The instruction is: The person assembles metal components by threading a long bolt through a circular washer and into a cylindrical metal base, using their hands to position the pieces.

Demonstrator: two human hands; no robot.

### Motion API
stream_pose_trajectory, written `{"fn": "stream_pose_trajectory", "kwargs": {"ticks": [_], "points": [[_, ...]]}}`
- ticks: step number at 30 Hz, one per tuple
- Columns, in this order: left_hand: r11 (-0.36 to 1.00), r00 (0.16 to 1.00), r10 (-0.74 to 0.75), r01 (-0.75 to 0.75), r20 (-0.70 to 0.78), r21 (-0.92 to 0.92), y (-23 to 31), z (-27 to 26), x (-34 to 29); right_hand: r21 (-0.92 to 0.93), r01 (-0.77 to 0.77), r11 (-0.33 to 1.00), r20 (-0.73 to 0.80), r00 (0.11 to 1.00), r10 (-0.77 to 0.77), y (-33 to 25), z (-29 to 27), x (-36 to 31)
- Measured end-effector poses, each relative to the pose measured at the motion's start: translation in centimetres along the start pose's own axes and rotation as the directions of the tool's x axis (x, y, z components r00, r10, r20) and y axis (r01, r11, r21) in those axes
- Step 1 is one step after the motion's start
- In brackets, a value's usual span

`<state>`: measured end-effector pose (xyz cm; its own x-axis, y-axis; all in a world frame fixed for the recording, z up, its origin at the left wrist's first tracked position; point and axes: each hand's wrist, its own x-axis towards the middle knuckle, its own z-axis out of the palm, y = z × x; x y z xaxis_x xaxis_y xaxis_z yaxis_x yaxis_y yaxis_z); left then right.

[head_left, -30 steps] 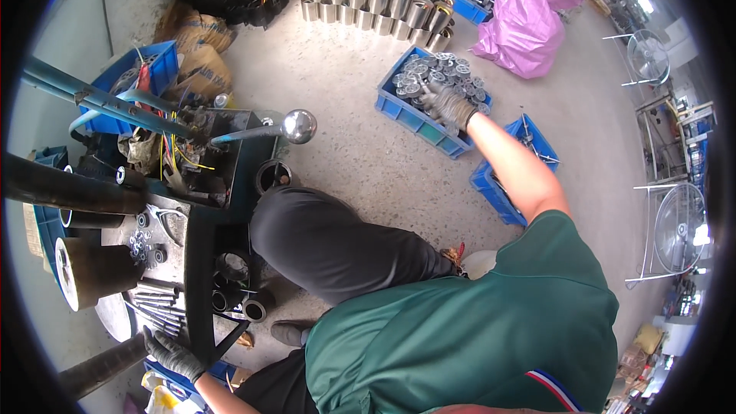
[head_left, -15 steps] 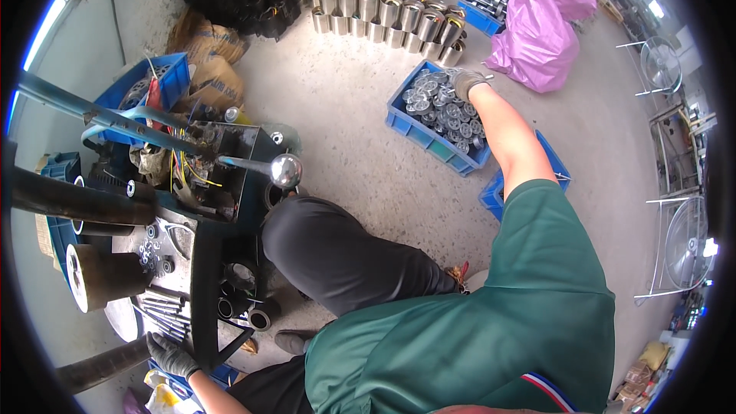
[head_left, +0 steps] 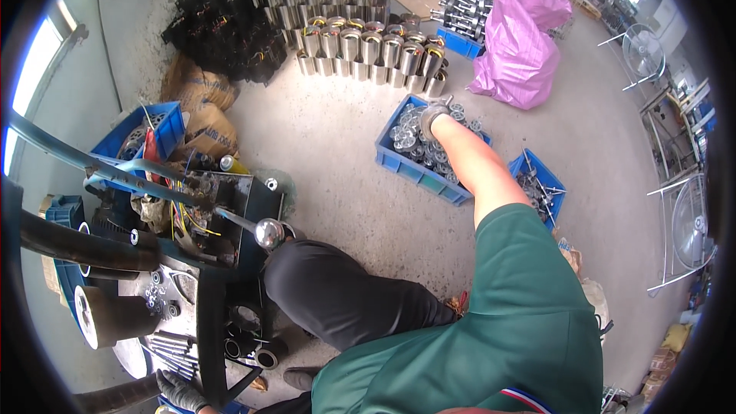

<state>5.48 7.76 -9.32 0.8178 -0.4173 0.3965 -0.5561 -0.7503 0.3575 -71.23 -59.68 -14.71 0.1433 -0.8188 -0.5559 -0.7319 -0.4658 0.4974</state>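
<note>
My right hand (head_left: 433,118), in a grey glove, is over the far edge of a blue crate (head_left: 418,172) filled with round, shiny metal parts (head_left: 412,132). Its fingers look closed, and a short metal stub pokes out beyond them; the rest of what they hold is hidden. At the lower left, my gloved left hand (head_left: 181,392) lies with fingers stretched out by the workbench corner, holding nothing visible. Beside it are several thin metal rods (head_left: 175,354) on the bench top and a dark round bar (head_left: 115,397).
A steel ball-ended lever (head_left: 269,234) juts from the machine near my knee. A second blue crate (head_left: 553,216) holds shafted parts. Rows of metal cylinders (head_left: 372,50) and a purple sack (head_left: 517,69) stand farther off. Wire-guarded fans (head_left: 690,222) are at right.
The view has shifted, so most things sit lower in the picture. My right hand stays at the crate, now nearer its far left part. My left hand remains by the bench corner.
</note>
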Motion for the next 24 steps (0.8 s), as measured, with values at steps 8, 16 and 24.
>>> {"fn": "stream_pose_trajectory", "kwargs": {"ticks": [8,16,24], "points": [[1.000,0.999,-0.017,0.017,-0.030,-0.014,2.8,0.0,-1.0,0.464,-0.257,0.848,-0.200,0.902,0.383,-2.5,4.9,0.5],[0.972,0.988,-0.123,0.101,-0.089,-0.213,3.7,-0.3,-2.0,0.856,-0.180,0.484,-0.102,0.860,0.500,-4.2,8.3,-1.5],[0.713,0.945,0.191,-0.320,-0.267,-0.624,15.5,-4.6,-5.4,0.683,-0.219,-0.697,-0.145,0.894,-0.423,-12.7,3.9,-18.5]]}}
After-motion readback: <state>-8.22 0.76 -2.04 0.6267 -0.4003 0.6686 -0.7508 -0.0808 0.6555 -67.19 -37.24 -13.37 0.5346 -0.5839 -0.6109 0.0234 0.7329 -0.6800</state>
